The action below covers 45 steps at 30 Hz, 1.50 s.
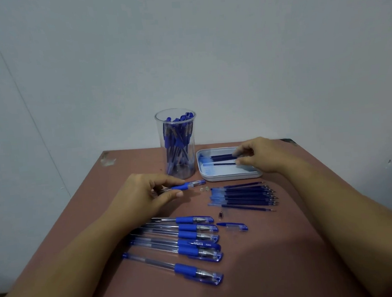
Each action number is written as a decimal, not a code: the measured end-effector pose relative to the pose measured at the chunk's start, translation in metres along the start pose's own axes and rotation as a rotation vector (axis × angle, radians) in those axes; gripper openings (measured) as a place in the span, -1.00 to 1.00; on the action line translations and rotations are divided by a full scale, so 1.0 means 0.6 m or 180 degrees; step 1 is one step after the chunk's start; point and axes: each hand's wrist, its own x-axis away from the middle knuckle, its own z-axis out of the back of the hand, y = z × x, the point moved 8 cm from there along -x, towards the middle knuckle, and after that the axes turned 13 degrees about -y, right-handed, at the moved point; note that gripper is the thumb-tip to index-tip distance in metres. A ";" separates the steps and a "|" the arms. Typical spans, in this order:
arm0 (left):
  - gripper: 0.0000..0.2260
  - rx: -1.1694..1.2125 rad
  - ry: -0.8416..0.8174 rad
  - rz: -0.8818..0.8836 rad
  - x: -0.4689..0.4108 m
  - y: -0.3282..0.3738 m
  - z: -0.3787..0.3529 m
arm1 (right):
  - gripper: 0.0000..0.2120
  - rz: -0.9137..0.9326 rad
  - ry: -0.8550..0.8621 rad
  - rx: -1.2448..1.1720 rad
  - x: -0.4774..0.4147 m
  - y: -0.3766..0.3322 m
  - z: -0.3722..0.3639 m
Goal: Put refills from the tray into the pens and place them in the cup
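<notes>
Brown table (291, 269): cup (177, 147), tray (229, 177), loose refills (244, 197), pen row (185, 239), lone cap (233, 226).

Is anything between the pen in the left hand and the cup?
Nothing visible does. The pen in the left hand lies just in front of the cup; its mouth is open, though already crowded with pens.

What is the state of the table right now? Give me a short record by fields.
left hand: holds a pen near the cup
right hand: grips refills in the tray
cup: upright, many finished pens inside
tray: right of the cup
table: loose refills in a row, capped pens in a row, one loose cap
</notes>
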 end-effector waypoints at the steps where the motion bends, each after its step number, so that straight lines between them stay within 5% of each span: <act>1: -0.78 0.0001 -0.0001 0.0009 0.000 -0.001 0.000 | -0.83 -0.0047 -0.0053 0.0031 -0.011 0.006 0.000; 12: -0.75 -0.0016 -0.0029 0.0113 -0.001 -0.009 -0.002 | -0.95 -0.0049 -0.0257 0.0831 -0.029 -0.009 -0.006; 21: -0.76 -0.0038 -0.0032 0.0122 0.001 0.004 0.000 | -0.82 0.0644 0.0114 0.0408 0.118 -0.114 0.002; 28: -0.78 0.0112 0.0036 0.0115 0.006 0.013 0.001 | -0.70 0.1142 0.0349 -0.0411 0.165 -0.086 -0.033; 45: -0.78 0.0256 0.0010 0.0131 0.002 0.014 -0.002 | -0.73 0.1191 0.0444 -0.0718 0.159 -0.079 -0.059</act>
